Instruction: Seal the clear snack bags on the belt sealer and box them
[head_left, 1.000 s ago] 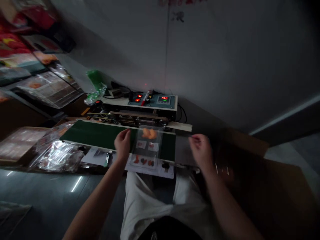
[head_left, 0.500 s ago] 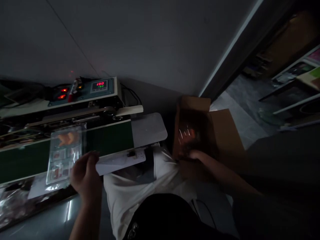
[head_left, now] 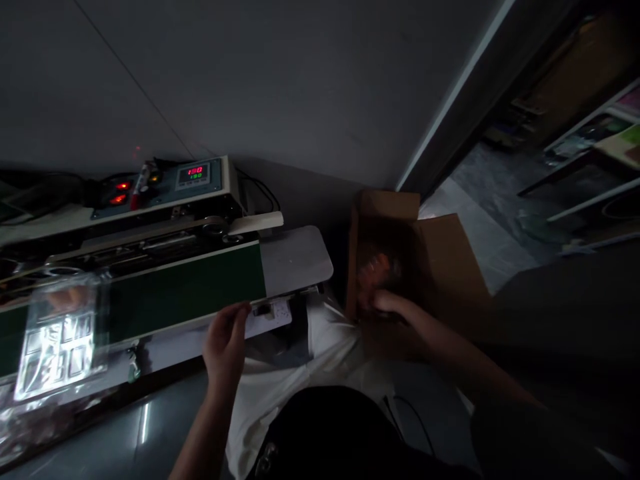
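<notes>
My left hand (head_left: pixel 225 337) hangs at the front edge of the green conveyor belt (head_left: pixel 185 287), its fingers curled together with nothing visible in them. To its left, a clear plastic pack (head_left: pixel 63 343) with several compartments and something orange at its top lies across the belt, glare covering its lower part. My right hand (head_left: pixel 385 301) is down inside an open cardboard box (head_left: pixel 453 267), closed at the lower edge of another clear plastic pack (head_left: pixel 375 270) with orange contents. Shadow hides most of that pack and my right fingertips.
Behind the belt stands a machine with a lit display (head_left: pixel 194 175) and red switches; a marker (head_left: pixel 141 187) lies on it. A white end plate (head_left: pixel 297 260) extends towards the box. Clear plastic (head_left: pixel 30 427) is heaped at lower left. Shelves (head_left: pixel 595 160) stand at far right.
The pack on the belt has moved left, away from my left hand. My left hand has shifted right along the belt edge. My right hand stays in the box, with the pack there shifted slightly.
</notes>
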{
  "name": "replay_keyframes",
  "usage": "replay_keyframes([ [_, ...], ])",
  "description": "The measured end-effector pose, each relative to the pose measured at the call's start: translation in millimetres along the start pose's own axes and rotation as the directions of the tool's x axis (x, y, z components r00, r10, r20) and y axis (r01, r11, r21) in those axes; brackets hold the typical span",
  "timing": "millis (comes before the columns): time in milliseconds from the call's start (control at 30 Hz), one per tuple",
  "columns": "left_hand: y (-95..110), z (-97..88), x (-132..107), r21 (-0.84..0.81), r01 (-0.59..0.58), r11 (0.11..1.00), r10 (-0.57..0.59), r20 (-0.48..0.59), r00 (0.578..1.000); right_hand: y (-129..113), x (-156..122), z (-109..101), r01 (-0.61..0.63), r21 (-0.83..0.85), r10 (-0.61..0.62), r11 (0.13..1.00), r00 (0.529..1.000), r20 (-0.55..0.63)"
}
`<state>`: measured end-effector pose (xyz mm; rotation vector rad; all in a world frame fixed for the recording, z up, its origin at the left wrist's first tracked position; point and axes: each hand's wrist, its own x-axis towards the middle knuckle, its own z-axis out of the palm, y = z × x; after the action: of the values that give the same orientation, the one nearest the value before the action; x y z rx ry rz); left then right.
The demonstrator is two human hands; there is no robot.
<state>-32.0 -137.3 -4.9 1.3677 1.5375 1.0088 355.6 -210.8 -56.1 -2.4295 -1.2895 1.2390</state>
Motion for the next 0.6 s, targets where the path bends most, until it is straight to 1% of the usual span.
replay_keyframes([
  [67, 3.6, 5.1, -0.2, 0.012, -0.069, 0.998, 0.067, 0.111, 0.992, 16.1, -21.6, -17.2, -0.017, 0.018, 0.016, 1.0, 0.998, 0.058],
  [100, 7.9, 9.9, -1.4, 0.009, -0.12, 0.993, 0.116, 0.181, 0.977, 24.6, -34.1, -28.5, -0.01, 0.046, 0.007, 0.999, 0.998, 0.069],
  [133, 14.0, 16.7, -3.6, 0.0, -0.178, 0.984, 0.172, 0.262, 0.95, 31.9, -47.4, -40.8, 0.014, 0.096, -0.02, 0.995, 0.998, 0.064],
  [167, 21.6, 25.8, -6.9, -0.019, -0.236, 0.972, 0.227, 0.355, 0.907, 36.6, -61.0, -53.4, 0.054, 0.164, -0.06, 0.985, 0.998, 0.035],
  [200, 30.4, 37.2, -11.3, -0.054, -0.285, 0.957, 0.278, 0.453, 0.847, 37.8, -74.4, -65.0, 0.102, 0.241, -0.101, 0.965, 0.995, -0.017],
  [233, 39.9, 50.8, -16.5, -0.107, -0.319, 0.942, 0.323, 0.55, 0.77, 34.6, -86.9, -74.6, 0.151, 0.32, -0.131, 0.935, 0.988, -0.083],
  [300, 58.9, 83.2, -28.5, -0.256, -0.335, 0.907, 0.414, 0.698, 0.584, 14.1, -107.7, -84.7, 0.223, 0.46, -0.137, 0.859, 0.967, -0.214],
  [333, 67.5, 100.2, -34.2, -0.34, -0.328, 0.881, 0.468, 0.728, 0.501, -2.3, -115.4, -84.8, 0.25, 0.522, -0.124, 0.815, 0.956, -0.265],
  [367, 74.9, 116.4, -39.0, -0.419, -0.322, 0.849, 0.527, 0.724, 0.445, -21.5, -121.4, -82.0, 0.281, 0.576, -0.119, 0.768, 0.946, -0.303],
  [400, 81.2, 130.6, -42.3, -0.483, -0.323, 0.814, 0.581, 0.692, 0.428, -42.2, -125.9, -77.3, 0.314, 0.612, -0.13, 0.726, 0.936, -0.326],
  [433, 86.3, 141.6, -43.5, -0.524, -0.329, 0.786, 0.618, 0.641, 0.455, -62.7, -129.2, -71.8, 0.351, 0.626, -0.165, 0.696, 0.927, -0.336],
  [467, 90.4, 148.6, -42.2, -0.54, -0.33, 0.774, 0.627, 0.582, 0.518, -81.8, -131.6, -66.6, 0.39, 0.616, -0.231, 0.685, 0.918, -0.323],
  [500, 93.7, 151.2, -38.4, -0.54, -0.315, 0.781, 0.605, 0.527, 0.597, -98.6, -133.2, -62.8, 0.438, 0.583, -0.312, 0.684, 0.898, -0.309],
  [533, 96.4, 149.4, -32.3, -0.535, -0.275, 0.799, 0.557, 0.487, 0.672, -112.3, -133.7, -61.0, 0.501, 0.535, -0.381, 0.68, 0.865, -0.325],
  [567, 98.7, 143.5, -24.4, -0.539, -0.214, 0.815, 0.499, 0.465, 0.731, -123.0, -132.6, -61.2, 0.574, 0.475, -0.419, 0.667, 0.816, -0.397],
  [600, 100.7, 134.4, -15.4, -0.553, -0.139, 0.821, 0.441, 0.461, 0.77, -131.1, -129.5, -63.3, 0.646, 0.406, -0.426, 0.646, 0.747, -0.511],
])
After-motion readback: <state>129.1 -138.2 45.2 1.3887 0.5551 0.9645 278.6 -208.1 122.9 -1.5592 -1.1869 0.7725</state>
